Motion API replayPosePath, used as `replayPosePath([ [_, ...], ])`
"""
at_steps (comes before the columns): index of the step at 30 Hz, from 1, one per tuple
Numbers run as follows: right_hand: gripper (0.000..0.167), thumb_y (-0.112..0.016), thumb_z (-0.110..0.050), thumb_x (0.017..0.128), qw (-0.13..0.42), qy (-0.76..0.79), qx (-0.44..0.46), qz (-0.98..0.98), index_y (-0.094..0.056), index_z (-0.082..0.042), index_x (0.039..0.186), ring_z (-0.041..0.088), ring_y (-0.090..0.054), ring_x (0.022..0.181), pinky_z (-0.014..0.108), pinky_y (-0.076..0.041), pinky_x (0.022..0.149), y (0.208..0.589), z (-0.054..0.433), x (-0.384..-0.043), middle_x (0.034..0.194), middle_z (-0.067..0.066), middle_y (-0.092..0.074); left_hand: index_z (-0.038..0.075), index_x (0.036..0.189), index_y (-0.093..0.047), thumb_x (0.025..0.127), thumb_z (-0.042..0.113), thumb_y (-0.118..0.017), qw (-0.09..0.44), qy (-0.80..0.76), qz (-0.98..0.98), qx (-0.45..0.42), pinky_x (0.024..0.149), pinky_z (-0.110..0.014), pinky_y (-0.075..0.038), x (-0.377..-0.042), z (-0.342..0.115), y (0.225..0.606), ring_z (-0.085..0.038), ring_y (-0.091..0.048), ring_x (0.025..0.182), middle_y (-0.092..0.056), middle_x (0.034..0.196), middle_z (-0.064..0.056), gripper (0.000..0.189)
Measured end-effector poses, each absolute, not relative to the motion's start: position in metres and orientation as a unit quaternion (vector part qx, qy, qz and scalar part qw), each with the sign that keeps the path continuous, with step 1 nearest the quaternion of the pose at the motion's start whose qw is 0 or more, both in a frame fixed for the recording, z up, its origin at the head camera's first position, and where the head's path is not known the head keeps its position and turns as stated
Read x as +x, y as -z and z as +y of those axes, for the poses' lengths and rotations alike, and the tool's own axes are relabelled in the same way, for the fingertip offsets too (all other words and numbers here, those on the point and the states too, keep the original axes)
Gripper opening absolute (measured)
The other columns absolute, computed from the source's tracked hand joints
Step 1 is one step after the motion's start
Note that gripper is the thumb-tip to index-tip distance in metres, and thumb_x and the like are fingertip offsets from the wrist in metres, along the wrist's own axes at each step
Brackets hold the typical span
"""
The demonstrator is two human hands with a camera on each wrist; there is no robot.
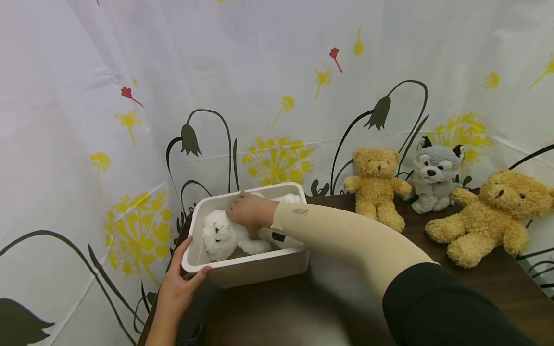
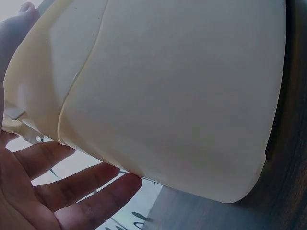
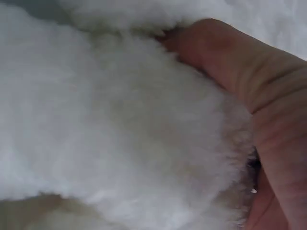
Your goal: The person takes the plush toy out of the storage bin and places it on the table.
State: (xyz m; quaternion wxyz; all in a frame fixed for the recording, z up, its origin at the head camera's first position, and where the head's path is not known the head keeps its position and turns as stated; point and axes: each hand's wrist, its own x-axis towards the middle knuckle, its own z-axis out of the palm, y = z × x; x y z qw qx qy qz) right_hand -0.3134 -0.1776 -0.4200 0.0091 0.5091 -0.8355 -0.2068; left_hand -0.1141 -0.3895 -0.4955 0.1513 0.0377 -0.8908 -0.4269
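A white plastic bin point(image 1: 264, 274) stands on the dark table. My left hand point(image 1: 179, 283) grips its left end, with the thumb over the front rim and the fingers along the outer side. In the left wrist view those fingers point(image 2: 86, 187) lie against the bin's wall. Inside the bin lies a white stuffed toy point(image 1: 218, 235), its face turned up at the left end. Reaching in from above, my right hand point(image 1: 251, 211) holds the toy by its body. The right wrist view has the thumb point(image 3: 230, 62) curled round white fur point(image 3: 120, 129), the fingertips hidden.
Along the back right sit a tan teddy bear point(image 1: 376, 187), a grey-and-white husky plush point(image 1: 434, 175) and a second tan bear point(image 1: 493, 221). A flower-printed curtain point(image 1: 277, 62) hangs behind the table point(image 1: 268, 317). A black object point(image 1: 195, 336) shows at the lower left.
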Motion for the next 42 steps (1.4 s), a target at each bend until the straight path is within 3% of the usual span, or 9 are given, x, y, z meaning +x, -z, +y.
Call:
replayPosePath([
  [7,0.089,-0.085,-0.059,0.085,0.107,0.1,0.493,-0.858,-0.047,-0.014,0.152,0.021,-0.054,0.137,0.047,-0.046,0.111,0.388,-0.153,-0.3,0.151,0.001,-0.057,0.038,0.171,-0.033,0.096,0.031,-0.087,0.143,0.428,-0.892,0.036,0.081,-0.011,-0.054,-0.114,-0.386,0.491,0.006,-0.059,0.109,-0.055,0.158,-0.023,0.093],
  [12,0.092,-0.089,-0.062,0.081,0.189,-0.045,0.45,-0.872,-0.049,-0.011,0.146,0.024,-0.056,0.133,0.048,-0.047,0.109,0.366,-0.135,-0.295,0.143,0.003,-0.058,0.039,0.172,-0.032,0.097,0.031,-0.086,0.137,0.425,-0.894,0.043,0.079,-0.015,-0.055,-0.113,-0.385,0.492,0.007,-0.06,0.106,-0.057,0.154,-0.025,0.092],
  [14,0.093,-0.092,-0.061,0.079,0.223,-0.115,0.428,-0.868,-0.049,-0.009,0.144,0.027,-0.058,0.129,0.048,-0.047,0.106,0.353,-0.125,-0.296,0.139,0.006,-0.06,0.04,0.171,-0.032,0.097,0.032,-0.086,0.135,0.422,-0.895,0.047,0.079,-0.015,-0.055,-0.112,-0.386,0.493,0.001,-0.063,0.108,-0.059,0.152,-0.025,0.092],
  [20,0.091,-0.097,-0.046,0.075,0.31,-0.286,0.343,-0.839,-0.05,-0.001,0.139,0.034,-0.06,0.117,0.052,-0.048,0.101,0.305,-0.084,-0.306,0.129,0.016,-0.065,0.039,0.171,-0.033,0.096,0.033,-0.087,0.141,0.428,-0.892,0.046,0.082,-0.013,-0.053,-0.113,-0.384,0.497,-0.035,-0.068,0.124,-0.058,0.155,-0.026,0.092],
  [27,0.09,-0.094,-0.038,0.077,0.369,-0.399,0.216,-0.811,-0.049,0.0,0.145,0.038,-0.057,0.125,0.056,-0.043,0.107,0.274,-0.029,-0.324,0.137,0.02,-0.062,0.038,0.171,-0.035,0.096,0.03,-0.087,0.154,0.433,-0.887,0.047,0.081,-0.012,-0.053,-0.111,-0.386,0.494,-0.039,-0.067,0.125,-0.054,0.16,-0.025,0.091],
  [33,0.089,-0.092,-0.038,0.078,0.393,-0.41,0.122,-0.814,-0.047,-0.001,0.144,0.038,-0.054,0.127,0.054,-0.039,0.112,0.284,0.019,-0.351,0.135,0.019,-0.061,0.039,0.171,-0.034,0.097,0.031,-0.086,0.161,0.429,-0.888,0.044,0.083,-0.015,-0.054,-0.111,-0.389,0.492,-0.04,-0.067,0.126,-0.05,0.165,-0.021,0.091],
  [38,0.086,-0.091,-0.041,0.079,0.369,-0.409,0.094,-0.829,-0.048,0.001,0.14,0.042,-0.055,0.124,0.058,-0.041,0.108,0.321,0.035,-0.37,0.13,0.023,-0.061,0.038,0.171,-0.034,0.097,0.029,-0.086,0.168,0.432,-0.885,0.047,0.085,-0.01,-0.051,-0.111,-0.393,0.493,-0.038,-0.065,0.127,-0.045,0.168,-0.017,0.091],
  [42,0.083,-0.091,-0.041,0.082,0.34,-0.422,0.074,-0.837,-0.049,0.003,0.137,0.044,-0.055,0.122,0.058,-0.044,0.106,0.354,0.037,-0.381,0.13,0.025,-0.059,0.037,0.171,-0.033,0.098,0.021,-0.084,0.174,0.449,-0.875,0.045,0.085,-0.005,-0.048,-0.11,-0.398,0.499,-0.02,-0.063,0.122,-0.045,0.167,-0.017,0.091],
])
